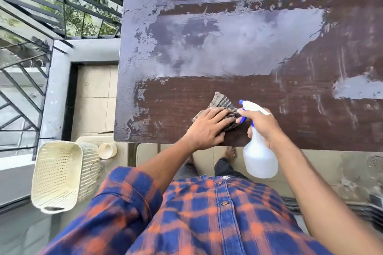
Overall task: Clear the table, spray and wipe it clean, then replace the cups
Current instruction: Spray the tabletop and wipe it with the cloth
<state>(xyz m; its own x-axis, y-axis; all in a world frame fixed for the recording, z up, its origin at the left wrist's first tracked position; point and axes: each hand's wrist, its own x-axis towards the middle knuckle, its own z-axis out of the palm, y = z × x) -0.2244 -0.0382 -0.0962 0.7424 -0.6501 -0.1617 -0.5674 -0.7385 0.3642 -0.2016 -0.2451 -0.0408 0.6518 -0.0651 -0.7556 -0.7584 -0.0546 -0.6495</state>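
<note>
Wiping step: left hand (207, 128) flat on cloth (219, 107); right hand (262, 125) grips spray bottle (259, 151) beside it. Next, likely: sweep cloth toward wet patch (238, 47) beyond hands.

Counts, head view:
- 1 desk (310, 130), dark brown top.
- 1 cloth (221, 101).
- 1 spray bottle (259, 159), white with blue trigger.
- 2 hands: left hand (207, 128), right hand (261, 124).
- 1 cup (107, 149), cream; no others countable.
- 1 basket (60, 143), cream and perforated. A second cream woven item sits just beside it, kind not determinable, so not counted as a basket.
- 1 bare foot (230, 152).
- 1 floor drain (375, 162).
- 2 shirt buttons, upper (219, 182) and lower (224, 202).
- 2 broad wet patches on the desk, one large (238, 47) and one small (356, 89). Thin streaks not counted.
</note>
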